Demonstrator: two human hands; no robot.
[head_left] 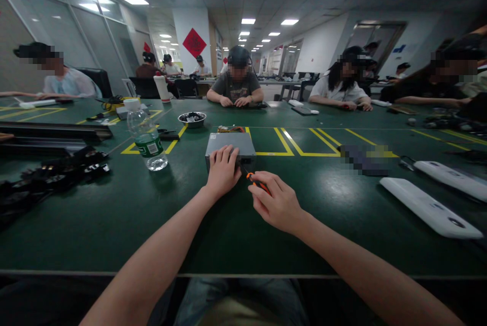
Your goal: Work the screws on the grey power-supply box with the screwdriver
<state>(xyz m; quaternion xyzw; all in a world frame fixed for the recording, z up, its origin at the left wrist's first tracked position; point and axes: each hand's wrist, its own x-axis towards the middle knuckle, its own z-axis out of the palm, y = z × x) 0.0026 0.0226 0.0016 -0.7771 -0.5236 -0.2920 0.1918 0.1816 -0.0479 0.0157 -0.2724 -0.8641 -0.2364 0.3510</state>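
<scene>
A grey metal computer power supply (pixel 232 142) sits on the green table in front of me, its socket side facing me and a bundle of coloured wires at its far side. My left hand (pixel 223 169) grips it at the near left, fingers over the top edge and palm against the near face. In my right hand (pixel 277 199) is a screwdriver (pixel 259 184) with an orange and black handle, closed in the fingers. Its thin shaft points at the near face, close to the socket. Whether the tip touches a screw is too small to tell.
A water bottle (pixel 150 143) stands left of the power supply, with a metal bowl (pixel 192 120) of small parts behind. Black cables (pixel 72 168) lie at the left. White elongated devices (pixel 429 206) lie at the right. Across the table sits a person (pixel 238 82); other people work nearby.
</scene>
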